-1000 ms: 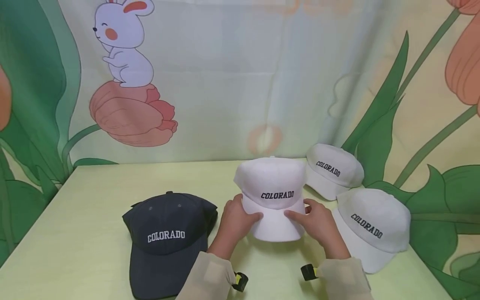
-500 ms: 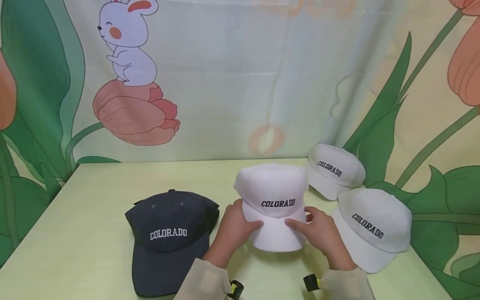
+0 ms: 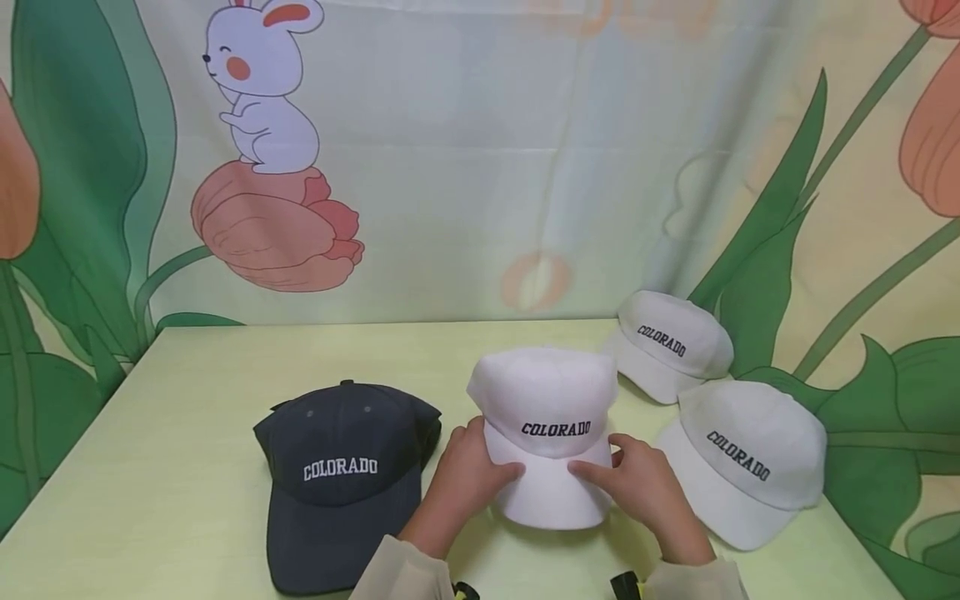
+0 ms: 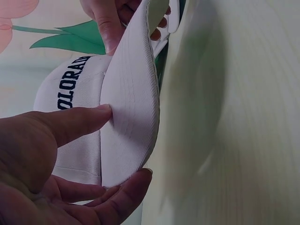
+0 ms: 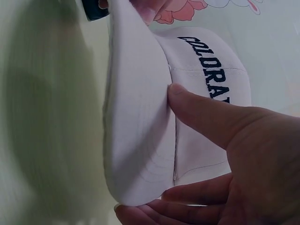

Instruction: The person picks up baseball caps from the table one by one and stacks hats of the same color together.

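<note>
Between both hands is a white baseball cap point(image 3: 551, 387) with dark COLORADO lettering, its brim toward the person. My left hand point(image 3: 476, 467) grips the brim's left side, thumb on top and fingers underneath. On the other side my right hand point(image 3: 630, 471) pinches the brim the same way. The left wrist view shows the brim point(image 4: 131, 108) raised off the table, with its shadow beside it. In the right wrist view the thumb presses near the seam where brim point(image 5: 138, 117) meets crown.
Left of the hands lies a dark navy cap point(image 3: 341, 483) with white lettering. Two more white caps rest at the right, one farther back point(image 3: 671, 346) and one nearer point(image 3: 750, 458). A printed curtain point(image 3: 450, 167) hangs behind the pale green table point(image 3: 187, 400).
Both hands have drawn the held white cap toward the person, so it sits lower in the head view. The head view has shifted slightly; the other caps stay put.
</note>
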The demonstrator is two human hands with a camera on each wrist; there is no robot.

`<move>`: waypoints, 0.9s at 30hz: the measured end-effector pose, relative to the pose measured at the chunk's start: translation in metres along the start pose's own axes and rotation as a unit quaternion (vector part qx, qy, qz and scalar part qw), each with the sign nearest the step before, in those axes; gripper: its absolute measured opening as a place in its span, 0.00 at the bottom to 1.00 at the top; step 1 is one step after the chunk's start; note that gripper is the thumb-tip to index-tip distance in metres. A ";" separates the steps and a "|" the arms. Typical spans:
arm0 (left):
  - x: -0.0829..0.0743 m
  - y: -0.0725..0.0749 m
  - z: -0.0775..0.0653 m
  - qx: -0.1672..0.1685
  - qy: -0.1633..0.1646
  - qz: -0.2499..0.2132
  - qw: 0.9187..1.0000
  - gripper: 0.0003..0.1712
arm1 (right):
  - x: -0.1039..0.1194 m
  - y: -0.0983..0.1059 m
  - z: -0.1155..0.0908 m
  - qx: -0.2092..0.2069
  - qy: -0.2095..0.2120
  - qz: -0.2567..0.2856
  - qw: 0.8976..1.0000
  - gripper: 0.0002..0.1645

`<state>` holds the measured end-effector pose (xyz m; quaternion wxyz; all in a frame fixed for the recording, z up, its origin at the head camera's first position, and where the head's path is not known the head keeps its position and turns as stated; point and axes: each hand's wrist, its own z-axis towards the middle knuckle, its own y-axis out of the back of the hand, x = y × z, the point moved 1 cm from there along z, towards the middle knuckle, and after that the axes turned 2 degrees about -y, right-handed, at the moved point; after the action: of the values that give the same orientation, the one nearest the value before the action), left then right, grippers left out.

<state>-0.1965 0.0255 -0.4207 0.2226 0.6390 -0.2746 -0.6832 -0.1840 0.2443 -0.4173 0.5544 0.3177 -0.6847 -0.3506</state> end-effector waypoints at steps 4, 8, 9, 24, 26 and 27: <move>0.003 0.000 -0.004 0.004 -0.003 0.004 1.000 0.42 | 0.000 -0.003 -0.004 0.003 0.001 -0.007 1.000 0.53; 0.008 0.001 -0.007 0.003 -0.011 0.015 1.000 0.41 | 0.001 -0.007 -0.008 0.007 0.001 -0.013 1.000 0.52; 0.009 0.001 -0.008 0.003 -0.013 0.018 1.000 0.40 | 0.001 -0.008 -0.008 0.007 0.001 -0.013 1.000 0.52; 0.022 0.005 -0.014 0.028 -0.034 0.036 0.998 0.34 | 0.002 -0.020 -0.015 0.004 0.019 -0.036 0.999 0.48; 0.024 0.005 -0.015 0.032 -0.034 0.037 0.998 0.34 | 0.002 -0.021 -0.015 0.002 0.021 -0.039 0.999 0.47; 0.025 0.005 -0.014 0.034 -0.034 0.035 0.998 0.34 | 0.003 -0.022 -0.015 0.002 0.021 -0.040 0.999 0.47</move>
<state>-0.1845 0.0040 -0.4360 0.2148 0.6125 -0.3278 -0.6865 -0.1683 0.2279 -0.4321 0.5537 0.3529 -0.6602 -0.3647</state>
